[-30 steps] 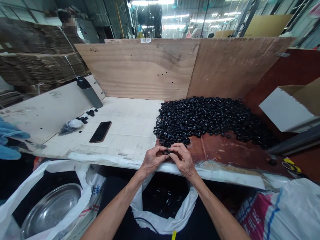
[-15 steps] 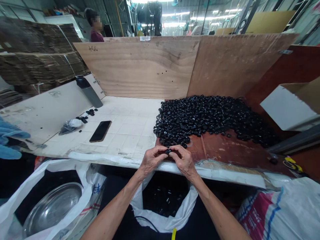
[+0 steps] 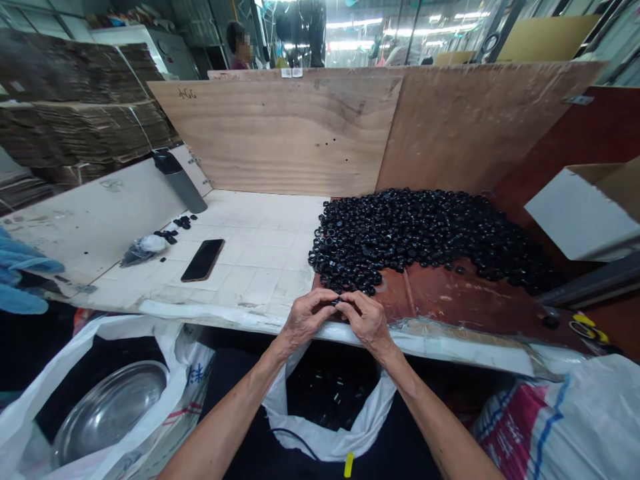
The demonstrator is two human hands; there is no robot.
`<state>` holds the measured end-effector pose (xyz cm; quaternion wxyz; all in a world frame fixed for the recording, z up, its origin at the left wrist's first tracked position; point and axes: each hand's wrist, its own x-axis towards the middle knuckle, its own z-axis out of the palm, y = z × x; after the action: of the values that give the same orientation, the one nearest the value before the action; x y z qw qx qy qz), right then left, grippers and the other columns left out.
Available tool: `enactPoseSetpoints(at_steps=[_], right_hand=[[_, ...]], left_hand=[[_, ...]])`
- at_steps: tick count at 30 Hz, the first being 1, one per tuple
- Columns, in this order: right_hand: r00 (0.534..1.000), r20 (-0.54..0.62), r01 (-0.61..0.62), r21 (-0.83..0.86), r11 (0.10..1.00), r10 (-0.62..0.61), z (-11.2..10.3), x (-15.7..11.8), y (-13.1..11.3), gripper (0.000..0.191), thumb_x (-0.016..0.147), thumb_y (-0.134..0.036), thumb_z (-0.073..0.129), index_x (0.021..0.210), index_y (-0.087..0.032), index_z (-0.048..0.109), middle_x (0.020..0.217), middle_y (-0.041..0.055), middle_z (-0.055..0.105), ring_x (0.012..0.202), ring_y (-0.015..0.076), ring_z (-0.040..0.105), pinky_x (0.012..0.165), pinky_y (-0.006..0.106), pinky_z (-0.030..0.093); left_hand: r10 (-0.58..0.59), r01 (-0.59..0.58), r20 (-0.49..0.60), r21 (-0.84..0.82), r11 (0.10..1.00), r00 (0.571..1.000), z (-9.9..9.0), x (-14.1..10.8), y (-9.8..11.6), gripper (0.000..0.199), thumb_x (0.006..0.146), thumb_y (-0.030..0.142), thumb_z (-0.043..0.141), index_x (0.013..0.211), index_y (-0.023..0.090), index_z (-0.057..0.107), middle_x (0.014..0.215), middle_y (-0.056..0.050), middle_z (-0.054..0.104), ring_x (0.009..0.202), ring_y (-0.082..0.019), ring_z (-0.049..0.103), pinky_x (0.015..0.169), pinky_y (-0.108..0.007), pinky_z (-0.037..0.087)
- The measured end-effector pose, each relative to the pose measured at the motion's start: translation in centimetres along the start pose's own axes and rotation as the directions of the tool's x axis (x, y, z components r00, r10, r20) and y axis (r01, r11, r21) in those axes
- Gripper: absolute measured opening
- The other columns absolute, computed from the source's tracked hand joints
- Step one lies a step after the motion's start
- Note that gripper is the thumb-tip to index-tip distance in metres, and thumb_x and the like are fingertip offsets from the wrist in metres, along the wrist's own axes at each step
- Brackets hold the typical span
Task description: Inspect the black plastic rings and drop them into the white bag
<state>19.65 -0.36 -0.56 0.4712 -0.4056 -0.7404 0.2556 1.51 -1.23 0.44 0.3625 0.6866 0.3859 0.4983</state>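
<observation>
Between the fingertips of both hands is a small black plastic part (image 3: 337, 302), mostly covered by the fingers. My left hand (image 3: 309, 316) pinches it from the left, and my right hand (image 3: 366, 321) pinches it from the right. Both hands are held over the table's front edge. Just beyond them, a wide heap of small black ring-like parts (image 3: 410, 227) spreads across the reddish-brown board. Below my hands hangs an open white sack (image 3: 340, 445) with more black parts inside.
A phone (image 3: 203, 260) lies on the white tabletop, left of the heap. Behind it stand a grey bottle (image 3: 181, 181) and a small plastic bag (image 3: 145, 249). A white box (image 3: 583, 217) sits at right. Wooden panels (image 3: 275, 133) wall the back; a person (image 3: 240, 47) is beyond them.
Both hands stay in nearly the same place, and the black part is now more covered by the fingers. The person beyond the panel has shifted right. The camera view has moved slightly.
</observation>
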Motion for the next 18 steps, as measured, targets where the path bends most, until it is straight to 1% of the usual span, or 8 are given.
enactPoseSetpoints(at_steps=[5, 10, 12, 13, 15, 16, 17, 18], right_hand=[[0.999, 0.025, 0.023, -0.024, 0.999, -0.022, -0.17, 0.06, -0.30, 0.015, 0.094, -0.028, 0.055, 0.099, -0.020, 0.066, 0.080, 0.0037, 0.067, 0.069, 0.0164, 0.062, 0.069, 0.028, 0.050], [0.997, 0.033, 0.078, -0.187, 0.979, -0.073, 0.26, 0.07, -0.03, 0.032, 0.099, -0.028, 0.047, 0.074, -0.019, 0.064, 0.066, 0.0022, 0.061, 0.061, 0.0141, 0.057, 0.063, 0.026, 0.044], [0.998, 0.015, 0.064, -0.215, 0.975, -0.062, 0.34, 0.03, -0.09, 0.033, 0.099, -0.028, 0.046, 0.072, -0.019, 0.062, 0.064, 0.0019, 0.059, 0.059, 0.0140, 0.056, 0.062, 0.026, 0.044], [0.999, 0.000, 0.046, -0.197, 0.979, -0.047, 0.34, -0.02, -0.17, 0.029, 0.099, -0.029, 0.048, 0.077, -0.019, 0.064, 0.066, 0.0021, 0.060, 0.060, 0.0142, 0.056, 0.063, 0.026, 0.044], [1.000, -0.006, 0.026, -0.124, 0.992, -0.027, 0.26, -0.14, -0.38, 0.017, 0.096, -0.030, 0.053, 0.098, -0.017, 0.064, 0.077, 0.0037, 0.064, 0.066, 0.0156, 0.059, 0.066, 0.027, 0.047], [0.999, 0.005, 0.033, -0.087, 0.996, -0.033, 0.20, -0.20, -0.48, 0.020, 0.095, -0.030, 0.055, 0.108, -0.017, 0.062, 0.082, 0.0048, 0.065, 0.070, 0.0164, 0.061, 0.069, 0.027, 0.048], [0.999, 0.012, 0.045, -0.065, 0.997, -0.044, 0.15, -0.24, -0.55, 0.023, 0.095, -0.030, 0.055, 0.112, -0.017, 0.061, 0.086, 0.0056, 0.066, 0.074, 0.0170, 0.062, 0.071, 0.028, 0.049], [0.998, 0.015, 0.056, -0.066, 0.996, -0.055, 0.10, -0.27, -0.61, 0.020, 0.095, -0.029, 0.054, 0.109, -0.018, 0.063, 0.085, 0.0055, 0.067, 0.074, 0.0173, 0.062, 0.072, 0.028, 0.049]], left_hand=[[-0.021, 0.020, -0.016, -0.041, 0.999, 1.000, 0.03, -0.06, -0.13, 0.020, 0.089, 0.029, 0.065, 0.104, 0.017, 0.071, 0.105, -0.010, 0.070, 0.100, -0.022, 0.066, 0.095, -0.039, 0.053], [0.025, -0.025, 0.008, -0.010, 1.000, 1.000, 0.07, -0.13, -0.21, 0.021, 0.089, 0.028, 0.064, 0.107, 0.018, 0.070, 0.108, -0.010, 0.069, 0.103, -0.022, 0.065, 0.097, -0.040, 0.051], [0.021, -0.021, 0.013, -0.012, 1.000, 1.000, 0.07, -0.07, -0.08, 0.021, 0.089, 0.027, 0.064, 0.106, 0.017, 0.070, 0.107, -0.010, 0.070, 0.102, -0.022, 0.065, 0.096, -0.039, 0.052], [0.016, -0.016, 0.011, -0.013, 1.000, 1.000, 0.07, -0.04, -0.02, 0.021, 0.089, 0.027, 0.065, 0.106, 0.017, 0.070, 0.107, -0.010, 0.070, 0.101, -0.022, 0.065, 0.095, -0.039, 0.052], [-0.001, 0.001, -0.007, -0.012, 1.000, 1.000, 0.07, -0.02, 0.06, 0.021, 0.088, 0.027, 0.065, 0.106, 0.017, 0.070, 0.106, -0.010, 0.070, 0.100, -0.022, 0.066, 0.094, -0.038, 0.052], [-0.008, 0.008, -0.016, -0.009, 1.000, 1.000, 0.07, -0.04, 0.07, 0.021, 0.088, 0.027, 0.065, 0.106, 0.017, 0.070, 0.105, -0.010, 0.070, 0.100, -0.022, 0.066, 0.094, -0.038, 0.053], [-0.012, 0.012, -0.022, -0.005, 1.000, 1.000, 0.07, -0.06, 0.05, 0.021, 0.088, 0.028, 0.065, 0.105, 0.017, 0.070, 0.105, -0.010, 0.070, 0.100, -0.022, 0.066, 0.094, -0.038, 0.052], [-0.014, 0.014, -0.023, 0.001, 1.000, 1.000, 0.07, -0.10, 0.03, 0.021, 0.088, 0.028, 0.065, 0.105, 0.017, 0.070, 0.106, -0.010, 0.070, 0.100, -0.022, 0.066, 0.095, -0.038, 0.052]])
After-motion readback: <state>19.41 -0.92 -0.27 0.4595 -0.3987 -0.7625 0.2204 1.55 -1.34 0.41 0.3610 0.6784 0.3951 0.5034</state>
